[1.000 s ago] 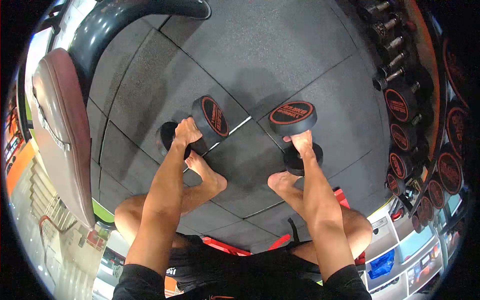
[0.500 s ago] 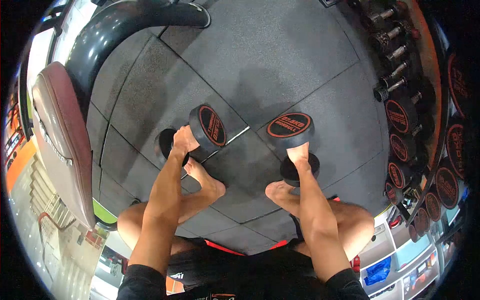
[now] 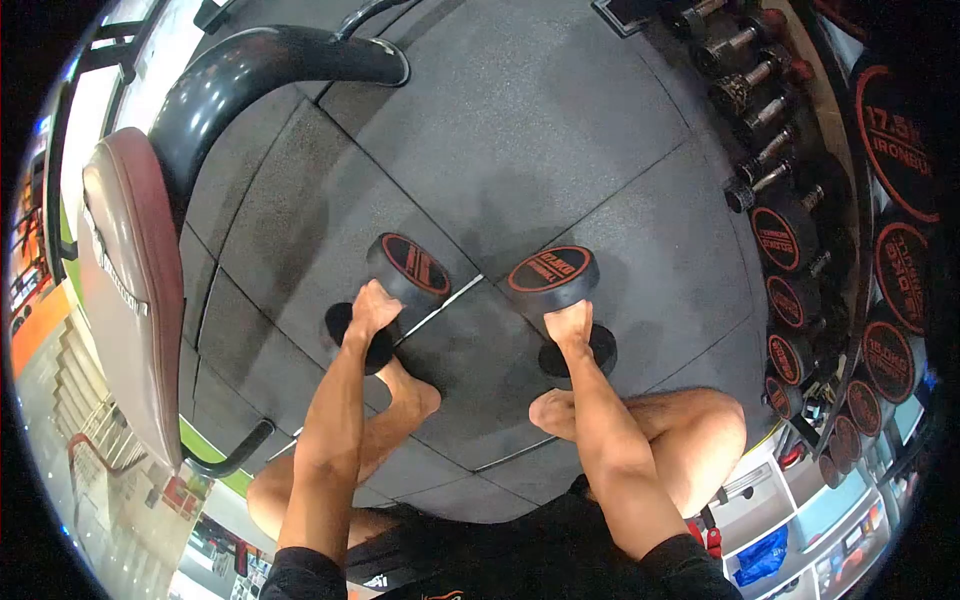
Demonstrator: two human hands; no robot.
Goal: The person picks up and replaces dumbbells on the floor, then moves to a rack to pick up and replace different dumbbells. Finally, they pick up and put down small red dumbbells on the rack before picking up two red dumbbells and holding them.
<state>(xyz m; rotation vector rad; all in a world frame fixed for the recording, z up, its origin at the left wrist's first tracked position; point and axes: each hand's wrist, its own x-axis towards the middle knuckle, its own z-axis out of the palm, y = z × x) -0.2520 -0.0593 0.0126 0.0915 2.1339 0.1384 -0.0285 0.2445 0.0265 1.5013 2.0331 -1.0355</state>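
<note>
A black round-headed dumbbell with red lettering is gripped in my left hand, its far head tilted toward the upper right. My right hand is closed around the handle of a matching dumbbell, which also has a red ring and lettering on its end. Both arms reach forward over my bent legs, and each dumbbell's near head shows partly behind my wrist. The fingers' undersides are hidden. Below the dumbbells are my bare feet on the dark rubber floor.
A padded seat on a thick black curved frame stands at the left. Along the right runs a rack with several dumbbells. White shelving with a blue bag is at the lower right.
Both dumbbells have come slightly closer together and sit a little lower in the view. The view itself has shifted, with the seat and rack displaced. Both hands keep their grip.
</note>
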